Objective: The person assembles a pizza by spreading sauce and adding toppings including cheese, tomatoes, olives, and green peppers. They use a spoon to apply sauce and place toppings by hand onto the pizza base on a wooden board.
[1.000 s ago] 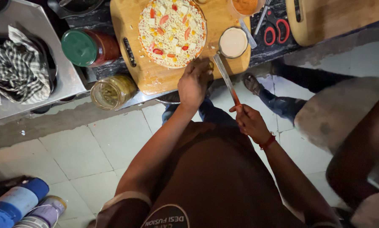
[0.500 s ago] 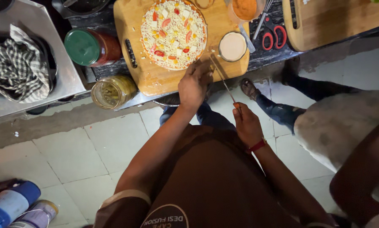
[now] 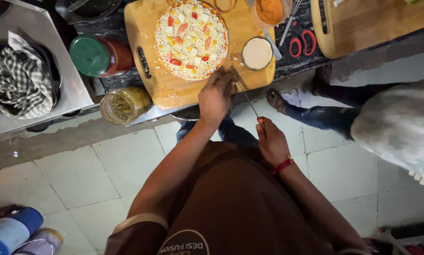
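An uncooked pizza (image 3: pixel 191 38) with cheese, red pepper strips and yellow bits lies on a wooden cutting board (image 3: pixel 172 92). My left hand (image 3: pixel 215 97) rests on the board's near edge, just below the pizza, fingers curled. My right hand (image 3: pixel 270 140) is lower, off the counter, gripping the handle of a thin knife (image 3: pixel 245 92) whose blade points up toward the board's near right corner. A red band circles my right wrist.
On the counter stand a green-lidded red jar (image 3: pixel 98 56), an open glass jar (image 3: pixel 122 105), a small bowl of pale sauce (image 3: pixel 257 53), red-handled scissors (image 3: pixel 299 40), a second wooden board (image 3: pixel 368 23) and a checked cloth (image 3: pixel 16 80). Another person's legs (image 3: pixel 325 113) stand at the right.
The view has shifted, so the counter sits higher and more to the left. My right hand with the knife has drawn back slightly from the board. My left hand stays on the board's edge.
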